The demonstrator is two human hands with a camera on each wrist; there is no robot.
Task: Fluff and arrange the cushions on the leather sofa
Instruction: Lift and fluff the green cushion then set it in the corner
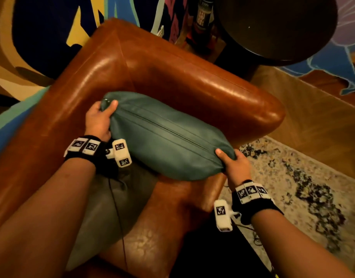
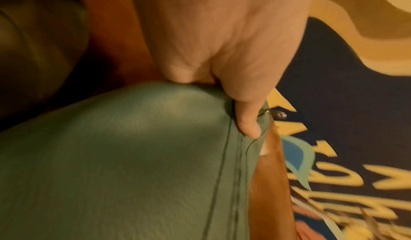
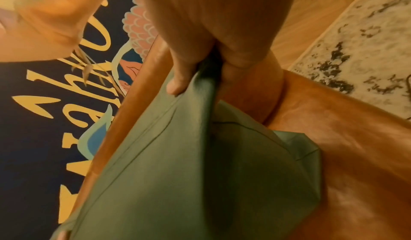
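Observation:
A teal leather cushion is held zip-side up over the corner of the brown leather sofa. My left hand grips its far left corner, thumb on top by the zip pull. At the near right corner my right hand pinches the cushion, thumb over the seam. In the wrist views the teal cushion fills the frame below the left hand, and the right hand clamps the gathered corner of the cushion. A second, grey-green cushion lies on the seat under my left forearm.
A round dark side table stands beyond the sofa arm, with a dark bottle behind it. A patterned rug covers the wood floor to the right. A painted mural wall runs behind the sofa.

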